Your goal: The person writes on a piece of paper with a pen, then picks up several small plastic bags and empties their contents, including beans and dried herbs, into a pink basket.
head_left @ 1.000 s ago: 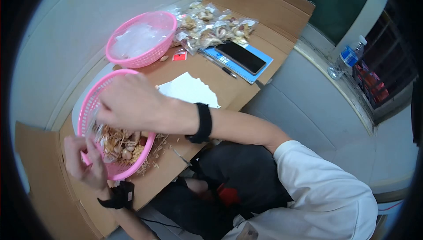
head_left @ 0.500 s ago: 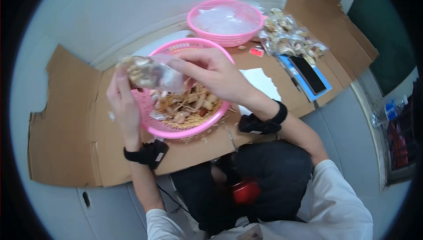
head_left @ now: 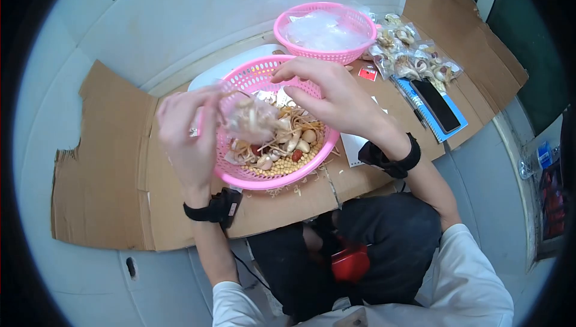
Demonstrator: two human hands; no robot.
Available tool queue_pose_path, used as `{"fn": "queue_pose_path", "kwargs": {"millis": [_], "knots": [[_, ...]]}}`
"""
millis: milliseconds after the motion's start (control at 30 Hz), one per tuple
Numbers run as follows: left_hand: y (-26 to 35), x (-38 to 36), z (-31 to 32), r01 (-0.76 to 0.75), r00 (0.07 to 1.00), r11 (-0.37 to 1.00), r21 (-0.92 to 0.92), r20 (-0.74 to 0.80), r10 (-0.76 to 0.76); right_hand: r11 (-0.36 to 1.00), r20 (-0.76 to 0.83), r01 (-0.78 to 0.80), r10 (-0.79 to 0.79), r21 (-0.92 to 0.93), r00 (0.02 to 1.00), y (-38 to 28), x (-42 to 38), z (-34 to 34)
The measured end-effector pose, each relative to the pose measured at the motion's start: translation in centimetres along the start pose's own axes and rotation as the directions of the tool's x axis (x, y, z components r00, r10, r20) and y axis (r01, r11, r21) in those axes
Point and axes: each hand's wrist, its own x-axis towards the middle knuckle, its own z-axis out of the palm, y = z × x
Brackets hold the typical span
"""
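Note:
My left hand (head_left: 191, 132) has its fingers closed on the top of a clear plastic bag (head_left: 255, 118), which hangs over the near pink basket. Pale dried pieces show inside the bag, blurred by motion. To the right of the bag, my right hand (head_left: 339, 99) hovers above the basket with its fingers apart and nothing in them. The pink basket (head_left: 277, 182) holds yellow soybeans, mushroom-like slices, root strips (head_left: 294, 122) and a few red dates (head_left: 297, 155).
Behind stands a second pink basket (head_left: 324, 56) with empty clear bags. Several filled bags (head_left: 414, 57) lie at the back right. A phone (head_left: 435, 105) rests on a blue notebook (head_left: 458, 128), near a white paper (head_left: 353, 150) and a red card (head_left: 368, 74). Cardboard (head_left: 99, 195) covers the table.
My right hand has let go of the bag and moved right, its fingers spreading. The bag has swung down from lying sideways between both hands to hanging from my left hand.

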Motion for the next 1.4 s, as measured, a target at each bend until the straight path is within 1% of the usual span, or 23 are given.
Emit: {"fn": "queue_pose_path", "kwargs": {"millis": [100, 167, 200, 267, 400, 467, 500, 600, 667, 733, 800, 867, 900, 933, 1000, 1033, 1067, 1100, 1133, 1233, 1300, 1333, 1400], "knots": [[0.1, -0.9, 0.2, 0.008, 1.0, 1.0, 0.013, 0.021, -0.009, 1.0, 0.003, -0.016, 0.016, -0.001, 1.0, -0.2, 0.2, 0.1], [0.0, -0.6, 0.2, 0.264, 0.946, 0.948, -0.176, -0.144, -0.29, 1.0, -0.025, -0.01, 0.01, 0.008, 1.0, -0.3, 0.3, 0.1], [-0.2, -0.5, 0.1, 0.265, 0.946, 0.948, -0.178, -0.143, -0.291, 1.0, -0.025, -0.012, 0.012, 0.007, 1.0, -0.3, 0.3, 0.0], [-0.9, -0.7, 0.0, 0.185, 0.92, 0.969, -0.161, -0.317, -0.228, 0.999, -0.028, -0.019, 0.02, 0.047, 0.999, -0.4, 0.3, 0.2], [-0.8, -0.8, -0.5, 0.262, 0.903, 0.941, -0.213, -0.29, -0.317, 0.996, -0.061, -0.036, 0.041, 0.085, 0.997, -0.9, 0.3, 0.7], [-0.8, -1.0, -0.3, 0.317, 0.863, 0.858, -0.404, -0.252, -0.438, 0.975, -0.033, -0.144, 0.152, 0.17, 0.988, -1.4, 0.4, 0.8], [-0.8, -1.1, -0.3, 0.315, 0.863, 0.86, -0.401, -0.257, -0.435, 0.975, -0.033, -0.138, 0.146, 0.172, 0.989, -1.6, 0.4, 1.0], [-0.4, -1.1, -0.2, 0.357, 0.904, 0.871, -0.337, -0.108, -0.413, 0.917, -0.034, -0.194, 0.219, 0.348, 0.975, -1.8, 0.4, 1.7], [0.2, -0.3, 0.1, 0.117, 0.993, 0.991, -0.07, 0.003, -0.117, 0.978, -0.087, -0.021, 0.04, 0.206, 0.995, -1.1, 0.2, 2.1], [0.2, -0.5, -0.1, 0.168, 0.985, 0.979, -0.112, 0.047, -0.164, 0.981, -0.097, 0.01, 0.009, 0.194, 0.995, -1.2, 0.1, 2.3], [-0.3, -0.8, -0.1, -0.007, 0.987, 0.991, -0.13, 0.157, 0.028, 0.983, -0.11, 0.041, -0.021, 0.181, 0.994, -1.6, 0.2, 2.3], [0.1, -0.9, 0.2, 0.001, 0.991, 0.985, -0.171, 0.133, 0.022, 0.99, 0.091, 0.007, -0.02, 0.138, 0.996, -1.9, 0.3, 1.9], [0.4, -1.0, 0.4, 0.016, 0.994, 0.979, -0.204, 0.112, 0.007, 0.988, -0.02, 0.022, -0.02, 0.154, 1.0, -2.1, 0.4, 2.4], [0.9, -0.9, 0.8, 0.016, 0.993, 0.979, -0.204, 0.115, 0.008, 0.988, -0.022, 0.021, -0.018, 0.155, 1.0, -2.1, 0.4, 2.5], [1.8, -0.2, 1.6, 0.154, 0.96, 0.879, -0.451, -0.143, -0.241, 0.955, -0.1, -0.024, 0.056, 0.297, 0.993, -2.0, 0.6, 2.6], [1.7, 0.0, 1.7, 0.194, 0.947, 0.866, -0.461, -0.143, -0.288, 0.955, -0.102, -0.02, 0.053, 0.297, 0.993, -2.1, 0.7, 2.7], [1.4, -0.1, 1.5, 0.194, 0.946, 0.867, -0.46, -0.145, -0.288, 0.905, -0.117, -0.072, 0.133, 0.419, 0.984, -2.3, 0.6, 2.9], [1.0, -0.2, 1.0, 0.207, 0.969, 0.883, -0.42, -0.036, -0.244, 0.836, -0.121, -0.118, 0.214, 0.535, 0.969, -2.4, 0.6, 3.1], [0.7, -0.5, 0.7, 0.215, 0.977, 0.9, -0.38, 0.078, -0.201, 0.836, -0.119, -0.119, 0.215, 0.536, 0.969, -2.6, 0.5, 2.8], [0.2, -1.3, 0.7, 0.247, 0.968, 0.868, -0.431, 0.155, -0.199, 0.834, -0.011, -0.233, 0.275, 0.5, 0.961, -2.8, 0.5, 2.0], [0.2, -1.5, 0.9, 0.247, 0.968, 0.865, -0.437, 0.148, -0.202, 0.942, -0.001, -0.162, 0.17, 0.295, 0.985, -1.9, 0.4, 2.1], [0.2, -1.6, 0.9, 0.249, 0.968, 0.865, -0.435, 0.144, -0.206, 0.943, -0.006, -0.169, 0.178, 0.287, 0.984, -1.6, 0.3, 2.4], [0.0, -1.6, 0.8, 0.275, 0.961, 0.844, -0.46, 0.112, -0.252, 0.935, -0.139, 0.035, 0.016, 0.354, 0.99, -1.5, 0.6, 2.9]]}}
